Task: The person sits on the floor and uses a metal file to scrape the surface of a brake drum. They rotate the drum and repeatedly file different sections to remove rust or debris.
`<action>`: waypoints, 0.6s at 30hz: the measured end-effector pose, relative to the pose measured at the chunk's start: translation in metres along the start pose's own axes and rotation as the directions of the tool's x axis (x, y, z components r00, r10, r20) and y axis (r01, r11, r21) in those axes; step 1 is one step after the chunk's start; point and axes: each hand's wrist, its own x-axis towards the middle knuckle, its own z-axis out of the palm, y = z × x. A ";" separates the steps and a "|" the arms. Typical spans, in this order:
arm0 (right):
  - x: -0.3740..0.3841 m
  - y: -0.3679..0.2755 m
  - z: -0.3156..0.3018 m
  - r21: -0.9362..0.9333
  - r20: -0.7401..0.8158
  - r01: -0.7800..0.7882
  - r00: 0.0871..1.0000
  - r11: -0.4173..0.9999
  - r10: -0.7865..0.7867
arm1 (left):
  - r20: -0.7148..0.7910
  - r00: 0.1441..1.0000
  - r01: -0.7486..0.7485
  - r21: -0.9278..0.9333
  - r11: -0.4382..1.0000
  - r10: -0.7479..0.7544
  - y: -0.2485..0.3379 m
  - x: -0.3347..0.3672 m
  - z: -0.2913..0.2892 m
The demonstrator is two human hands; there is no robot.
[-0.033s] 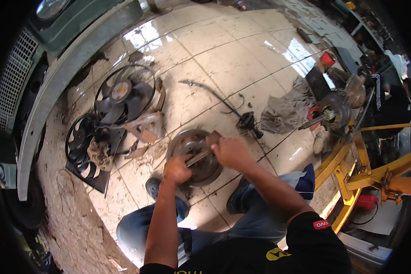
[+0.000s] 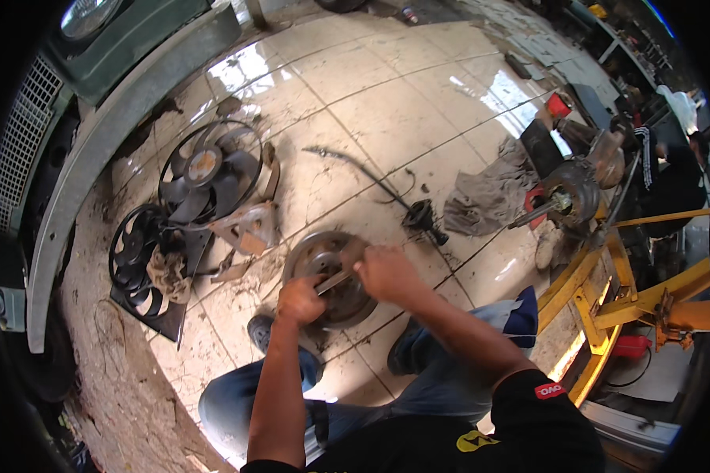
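On the floor before my feet lies a round, dished metal drum (image 2: 297,262), rusty and grey, with small holes in its face. A narrow metal bar (image 2: 334,281) crosses over it at a slant. My left hand (image 2: 300,300) is closed round the bar's near left end. At the other end my right hand (image 2: 388,273) grips it, beside a wider brown piece (image 2: 353,253) of unclear kind that sticks up past the fingers. Whether the bar touches the drum's face cannot be made out.
Left of the drum lie a large black fan (image 2: 205,169), a smaller fan (image 2: 138,244) and a rusty bracket (image 2: 248,229). A dark rod-like part (image 2: 379,185) and a grey rag (image 2: 489,193) lie beyond. A yellow metal frame (image 2: 599,307) stands right; a vehicle bumper (image 2: 63,197) curves along the left.
My right hand has come slightly left, nearer my left hand, and the brown piece has shifted left and down over the drum. The whole view has shifted a little.
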 end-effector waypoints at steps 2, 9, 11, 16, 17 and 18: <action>-0.004 -0.022 -0.001 -0.081 -0.145 0.182 0.970 0.980 -0.193 | -0.041 0.999 -0.004 -0.006 1.000 0.004 -0.013 0.009 0.000; 0.001 -0.012 -0.003 0.115 -0.089 0.199 0.978 0.973 -0.189 | -0.044 0.999 -0.004 -0.044 0.999 0.002 -0.010 0.006 -0.007; -0.010 -0.021 0.009 -0.060 -0.143 0.240 0.959 0.969 -0.246 | -0.018 1.000 -0.014 -0.008 1.000 0.014 -0.007 0.009 -0.004; -0.008 -0.026 -0.014 -0.155 -0.076 0.200 0.974 0.967 -0.214 | -0.064 0.997 -0.046 0.024 0.999 0.048 -0.022 0.011 0.002; -0.009 -0.026 -0.013 -0.117 -0.048 0.217 0.974 0.969 -0.223 | -0.076 0.995 -0.066 0.024 0.998 0.067 -0.024 0.011 0.005; -0.012 -0.027 -0.008 -0.080 -0.021 0.232 0.972 0.969 -0.234 | -0.108 0.991 -0.078 0.025 0.997 0.080 -0.025 0.013 0.007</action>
